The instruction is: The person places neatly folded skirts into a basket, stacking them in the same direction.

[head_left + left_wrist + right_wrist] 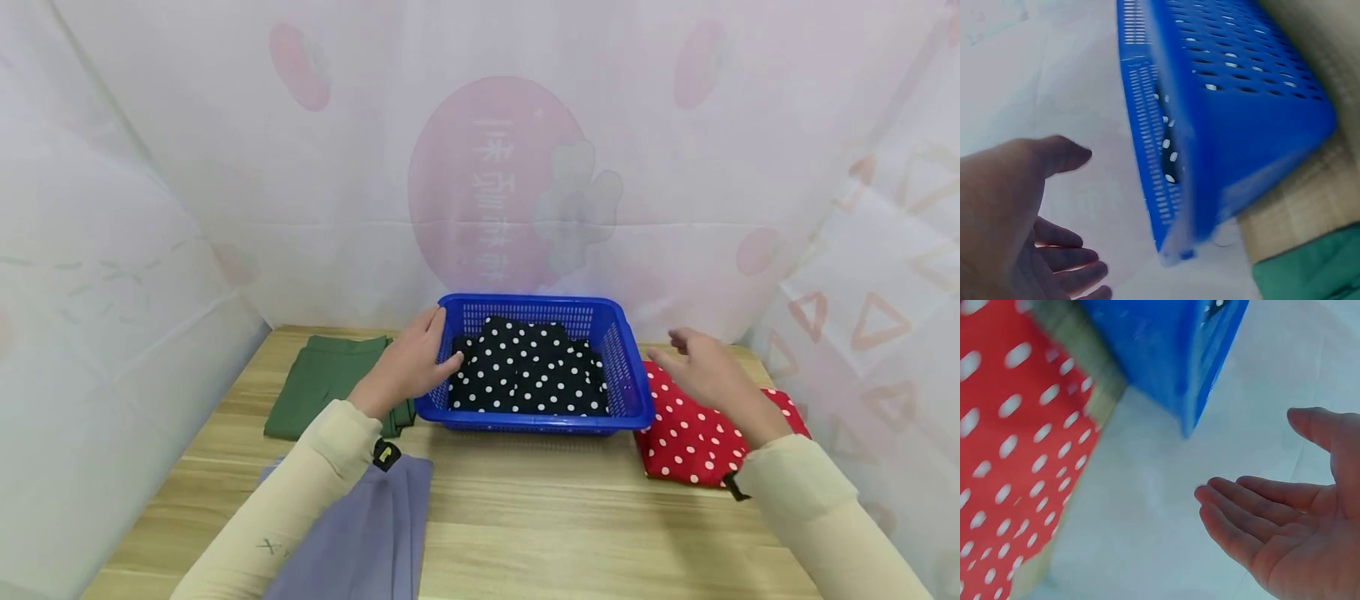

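Observation:
A blue plastic basket (536, 421) stands at the back of the table, with a folded black cloth with white dots (525, 367) lying inside it. My left hand (408, 358) hovers by the basket's left rim, fingers relaxed and apart from it in the left wrist view. To the right of the basket, my right hand (708, 371) hangs above a folded red cloth with white dots (690, 437). Its fingers are extended with the palm facing the basket (1147, 356), and nothing is held. Whether the black cloth is one piece or more, I cannot tell.
Left of the basket lies a folded green cloth (322, 383), partly behind my left arm. Nearer, a purple-grey pleated cloth (375, 533) sits on the wooden table (540, 525). White printed curtains (337, 167) enclose the table at the back and sides.

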`<action>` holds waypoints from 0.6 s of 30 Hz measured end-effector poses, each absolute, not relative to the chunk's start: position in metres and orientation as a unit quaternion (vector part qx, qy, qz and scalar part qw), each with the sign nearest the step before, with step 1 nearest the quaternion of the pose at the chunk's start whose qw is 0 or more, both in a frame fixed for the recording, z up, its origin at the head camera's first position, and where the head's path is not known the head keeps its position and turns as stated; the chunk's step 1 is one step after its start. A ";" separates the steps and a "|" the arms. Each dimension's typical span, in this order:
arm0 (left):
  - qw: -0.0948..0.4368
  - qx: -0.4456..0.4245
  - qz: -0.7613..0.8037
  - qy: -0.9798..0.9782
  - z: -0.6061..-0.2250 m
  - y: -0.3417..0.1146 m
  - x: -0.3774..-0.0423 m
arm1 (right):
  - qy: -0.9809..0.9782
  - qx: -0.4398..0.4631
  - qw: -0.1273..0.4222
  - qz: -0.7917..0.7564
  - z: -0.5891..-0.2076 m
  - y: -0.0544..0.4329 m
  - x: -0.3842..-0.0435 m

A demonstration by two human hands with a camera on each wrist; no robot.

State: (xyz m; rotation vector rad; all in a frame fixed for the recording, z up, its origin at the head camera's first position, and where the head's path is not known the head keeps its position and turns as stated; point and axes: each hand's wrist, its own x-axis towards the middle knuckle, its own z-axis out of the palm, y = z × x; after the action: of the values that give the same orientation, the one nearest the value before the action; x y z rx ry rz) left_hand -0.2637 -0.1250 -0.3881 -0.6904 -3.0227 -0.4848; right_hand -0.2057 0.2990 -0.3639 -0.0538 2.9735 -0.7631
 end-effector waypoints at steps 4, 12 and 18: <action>0.002 -0.227 -0.134 -0.965 -0.402 -0.132 -0.257 | 0.974 -0.011 0.049 -0.219 -0.375 0.321 -0.193; -0.022 -0.228 -0.149 -0.962 -0.432 -0.135 -0.261 | 0.979 -0.027 0.065 -0.189 -0.427 0.351 -0.175; -0.037 -0.226 -0.145 -0.963 -0.442 -0.135 -0.263 | 0.985 -0.019 0.083 -0.149 -0.467 0.353 -0.169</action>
State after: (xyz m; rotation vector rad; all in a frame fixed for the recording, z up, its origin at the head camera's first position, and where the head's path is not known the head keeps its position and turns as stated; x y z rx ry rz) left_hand -0.2635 -0.1346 -0.4420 -0.7272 -3.0969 -0.4663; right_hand -0.1689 0.3526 -0.4671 -0.0554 2.9421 -0.4437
